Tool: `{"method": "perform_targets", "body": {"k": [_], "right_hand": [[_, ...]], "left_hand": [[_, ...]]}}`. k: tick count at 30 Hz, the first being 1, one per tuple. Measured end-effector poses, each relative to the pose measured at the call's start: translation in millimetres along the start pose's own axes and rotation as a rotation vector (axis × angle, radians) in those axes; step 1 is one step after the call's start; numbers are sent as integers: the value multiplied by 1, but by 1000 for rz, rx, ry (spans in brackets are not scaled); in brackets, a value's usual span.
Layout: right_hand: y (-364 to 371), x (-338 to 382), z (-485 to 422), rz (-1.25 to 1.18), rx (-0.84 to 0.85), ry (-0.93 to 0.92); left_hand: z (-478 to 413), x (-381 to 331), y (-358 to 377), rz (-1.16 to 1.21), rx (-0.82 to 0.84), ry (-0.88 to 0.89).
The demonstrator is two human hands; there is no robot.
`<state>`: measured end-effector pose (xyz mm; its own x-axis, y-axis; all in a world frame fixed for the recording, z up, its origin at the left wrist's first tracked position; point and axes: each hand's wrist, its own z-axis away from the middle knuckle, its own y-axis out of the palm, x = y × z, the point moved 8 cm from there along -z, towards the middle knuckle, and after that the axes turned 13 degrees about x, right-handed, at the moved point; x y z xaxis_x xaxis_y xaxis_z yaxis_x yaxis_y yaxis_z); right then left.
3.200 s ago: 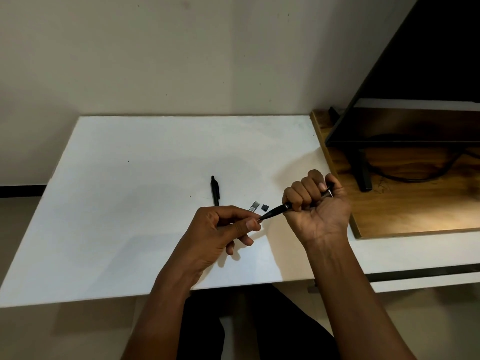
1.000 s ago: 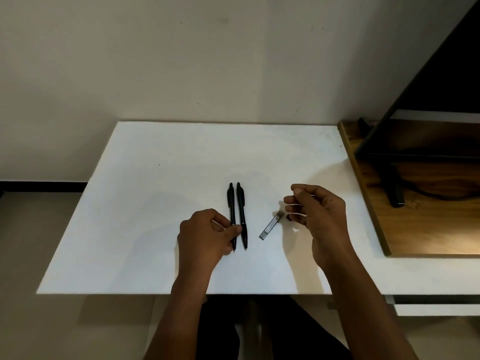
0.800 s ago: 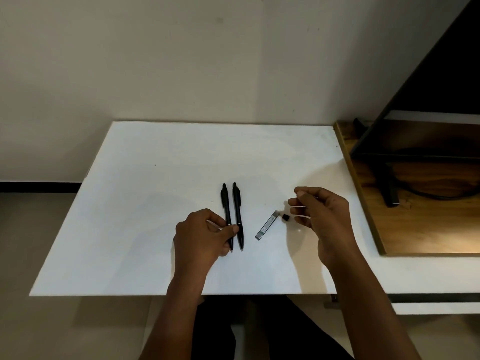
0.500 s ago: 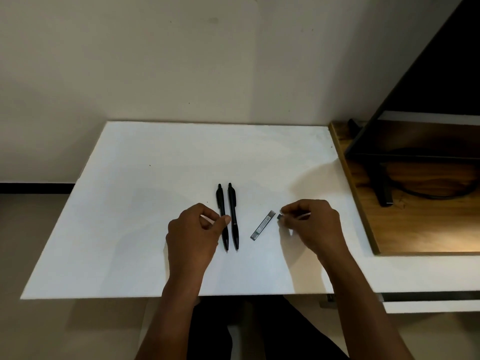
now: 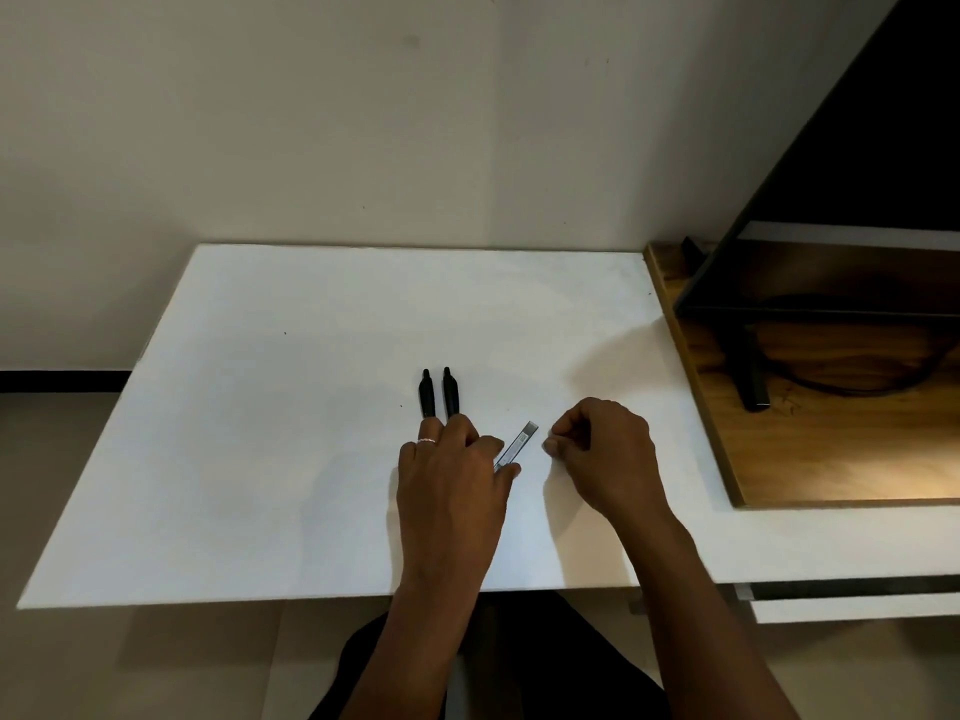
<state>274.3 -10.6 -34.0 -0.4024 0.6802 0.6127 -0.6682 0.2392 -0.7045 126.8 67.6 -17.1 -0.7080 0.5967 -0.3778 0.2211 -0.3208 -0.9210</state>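
Two black pens (image 5: 426, 400) (image 5: 450, 397) lie side by side on the white board (image 5: 260, 407). My left hand (image 5: 452, 485) lies over their near halves, a ring on one finger. Its thumb and forefinger pinch the near end of a slim grey case (image 5: 521, 441) that lies slanted on the board. My right hand (image 5: 608, 449) rests just right of the case with its fingers curled and thumb and forefinger pinched together. The small black cap seen there earlier is hidden, apparently within that pinch.
A wooden desk top (image 5: 831, 459) adjoins the board on the right. On it stands a dark monitor (image 5: 883, 148) on a black foot (image 5: 748, 371) with a cable. A wall rises right behind the board. The floor lies to the left.
My left hand moved right from the pens and took the case's near end. My right hand lowered onto the board and closed over the black cap beside the case.
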Motion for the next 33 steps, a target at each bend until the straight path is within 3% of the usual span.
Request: {"method": "perform_targets", "body": {"k": [5, 8, 11, 13, 23, 33], "right_hand": [[0, -1, 0, -71, -23, -20], [-5, -11, 0, -349, -31, 7], [-2, -15, 0, -714, 57, -1], [-1, -11, 0, -834, 113, -37], [-2, 5, 4, -934, 213, -132], [-5, 9, 5, -855, 284, -207]], "left_hand": [[1, 4, 1, 44, 1, -11], [2, 3, -6, 86, -55, 22], [4, 5, -16, 132, -142, 47], [5, 7, -20, 159, -164, 51], [7, 7, -28, 159, -197, 94], [2, 12, -25, 402, -125, 119]]}}
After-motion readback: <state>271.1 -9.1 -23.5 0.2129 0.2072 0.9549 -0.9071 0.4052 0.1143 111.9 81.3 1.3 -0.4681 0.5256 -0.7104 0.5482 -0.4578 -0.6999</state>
